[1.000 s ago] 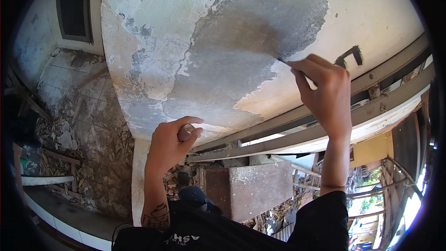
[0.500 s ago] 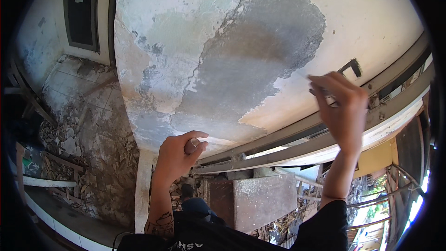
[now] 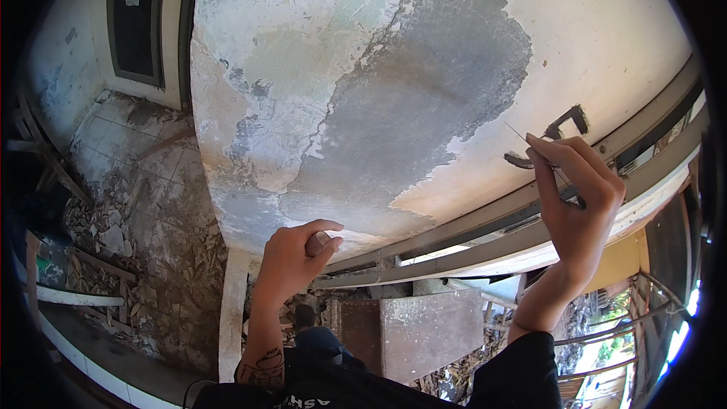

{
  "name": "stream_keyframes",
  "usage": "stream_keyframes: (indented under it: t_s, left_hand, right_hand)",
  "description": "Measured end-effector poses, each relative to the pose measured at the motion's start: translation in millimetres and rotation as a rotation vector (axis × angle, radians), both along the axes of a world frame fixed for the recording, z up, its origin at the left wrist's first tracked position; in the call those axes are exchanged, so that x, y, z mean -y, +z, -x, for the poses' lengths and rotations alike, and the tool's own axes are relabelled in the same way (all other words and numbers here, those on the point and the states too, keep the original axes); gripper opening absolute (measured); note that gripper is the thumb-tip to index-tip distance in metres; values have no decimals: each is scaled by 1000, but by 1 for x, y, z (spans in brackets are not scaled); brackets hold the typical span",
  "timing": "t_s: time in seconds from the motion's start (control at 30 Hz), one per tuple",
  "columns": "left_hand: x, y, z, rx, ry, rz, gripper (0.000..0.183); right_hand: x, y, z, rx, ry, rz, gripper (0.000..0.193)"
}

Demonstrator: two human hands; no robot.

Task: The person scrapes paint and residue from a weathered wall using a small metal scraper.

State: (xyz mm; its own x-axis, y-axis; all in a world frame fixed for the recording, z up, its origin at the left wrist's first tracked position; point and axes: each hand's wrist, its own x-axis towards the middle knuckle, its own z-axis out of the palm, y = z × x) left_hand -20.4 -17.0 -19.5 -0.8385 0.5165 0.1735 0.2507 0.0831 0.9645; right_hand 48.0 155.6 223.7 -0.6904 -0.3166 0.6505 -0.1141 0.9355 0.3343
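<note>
One broad, peeling plaster wall point(image 3: 621, 23), mostly cream with faded green, fills the upper middle. Across it runs a long, rough-edged grey bare patch point(image 3: 424, 83). Below stands a flat, brown, paint-speckled rectangular panel point(image 3: 432, 329). The bare right hand point(image 3: 581, 182) is raised before the wall's cream part, thumb and forefinger pinched around a tool. The bare left hand point(image 3: 289, 261), lower and well apart, curls its fingers about a small object. Thick black angular strokes point(image 3: 580, 118) mark the wall just beside the right fingertips. The left hand's object is a rounded brown thing point(image 3: 316, 243), its kind unclear. Smallest is the pinched tool, a hair-thin pale stick point(image 3: 515, 130) pointing toward the grey patch; I cannot tell whether its tip touches plaster.
</note>
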Motion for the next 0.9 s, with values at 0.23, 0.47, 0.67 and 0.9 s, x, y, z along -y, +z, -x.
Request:
stream_keyframes:
  t_s: [0.23,0.47,0.67,0.9]
  left_hand:
    - [3,-6,0,-56,-11,-38,21]
    - [-1,-7,-2,-58,-29,-35,21]
    - [-1,-8,-2,7,-4,-4,21]
    - [-1,-9,-3,-37,-18,-21,23]
  right_hand:
    - [-20,-31,22,188,-33,-76,12]
    - [-20,-34,19,167,-67,-128,16]
    - [7,-14,4,-30,-25,-11,13]
    - [-11,-42,21,148,-29,-112,10]
